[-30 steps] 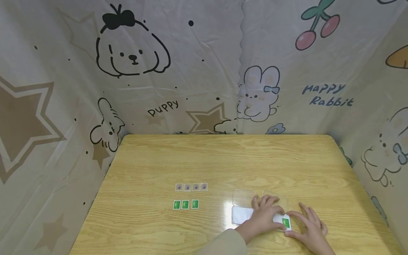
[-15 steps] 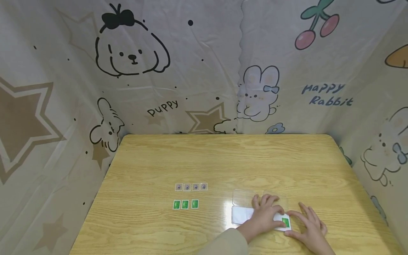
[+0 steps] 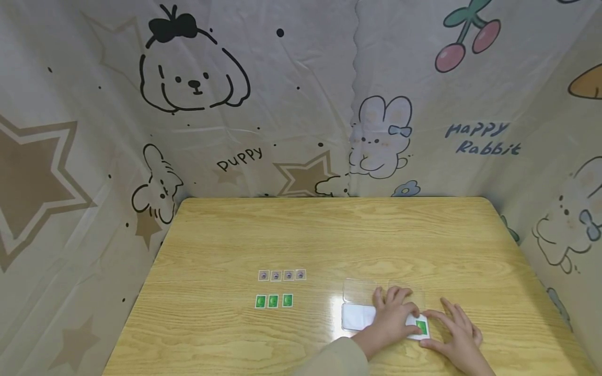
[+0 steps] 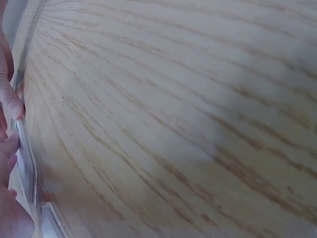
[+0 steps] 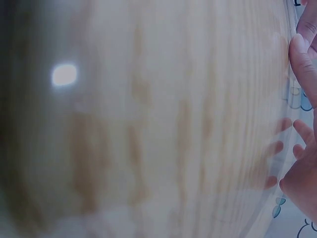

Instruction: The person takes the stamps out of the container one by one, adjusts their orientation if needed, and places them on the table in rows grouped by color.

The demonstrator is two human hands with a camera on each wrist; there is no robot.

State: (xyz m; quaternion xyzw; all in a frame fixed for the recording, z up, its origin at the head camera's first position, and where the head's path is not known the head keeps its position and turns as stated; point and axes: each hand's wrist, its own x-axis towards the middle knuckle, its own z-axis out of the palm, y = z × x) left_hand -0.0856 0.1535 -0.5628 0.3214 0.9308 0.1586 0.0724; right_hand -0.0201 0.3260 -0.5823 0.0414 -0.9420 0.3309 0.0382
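In the head view, a flat white case [image 3: 413,335] lies on the table at the right, with a small green square sticker [image 3: 421,327] at its right end. My left hand [image 3: 391,319] reaches over the case; its thumb presses at the sticker's left edge and its index finger curls at the far edge. The thumb and index finger of my right hand [image 3: 457,338] hold the case's right-hand corners, the other fingers spread off it. The left wrist view catches the case's side [image 4: 28,166] with thumbs on it. Part of the case is hidden under my left hand.
A second white case [image 3: 358,317] lies left of my left hand, with clear plastic pieces [image 3: 359,291] behind. Further left on the wooden table [image 3: 226,230] are a row of three green stickers [image 3: 273,301] and a row of several greyish-purple ones [image 3: 276,275]. Printed cloth surrounds the table.
Almost nothing differs. My left hand and forearm have shifted very slightly right; my right hand stays in place, and the case has not visibly moved.
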